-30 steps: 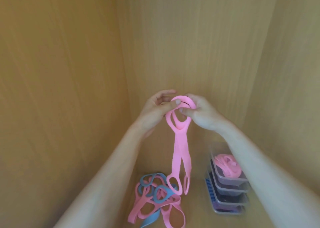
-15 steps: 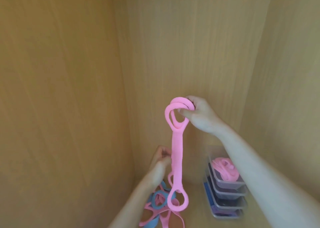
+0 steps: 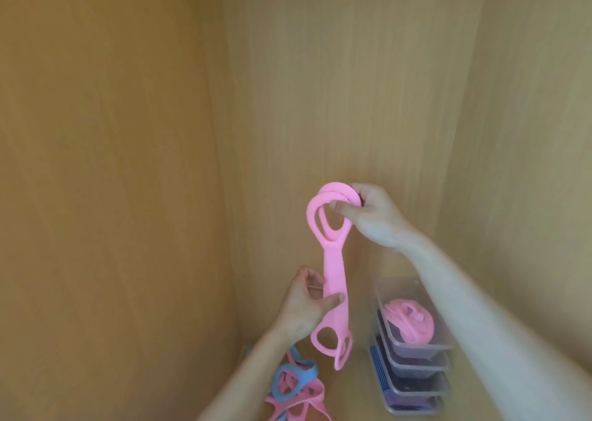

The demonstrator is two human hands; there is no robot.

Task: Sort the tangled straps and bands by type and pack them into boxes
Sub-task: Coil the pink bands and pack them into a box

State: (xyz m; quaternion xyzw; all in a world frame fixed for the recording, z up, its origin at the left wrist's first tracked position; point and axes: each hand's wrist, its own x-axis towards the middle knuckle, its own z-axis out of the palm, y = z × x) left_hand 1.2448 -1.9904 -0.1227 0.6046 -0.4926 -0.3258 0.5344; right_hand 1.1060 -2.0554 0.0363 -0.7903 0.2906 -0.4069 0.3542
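You held a pink strap (image 3: 334,276) hanging upright, up and left of the stack of boxes (image 3: 443,345). Your right hand (image 3: 371,215) pinched its doubled top loops. Your left hand (image 3: 304,305), lower down, pinched its middle from the side away from the boxes.

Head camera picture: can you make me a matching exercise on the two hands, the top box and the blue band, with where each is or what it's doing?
Things:
1. right hand
2. left hand
3. top box
4. blue band

Places or states:
A. lies in the tangled pile
B. grips the hanging pink strap at its middle
C. holds a coiled pink strap
D. fingers pinch the hanging strap's top loops

Pairs: 1-D, 2-B, 3-C, 4-A
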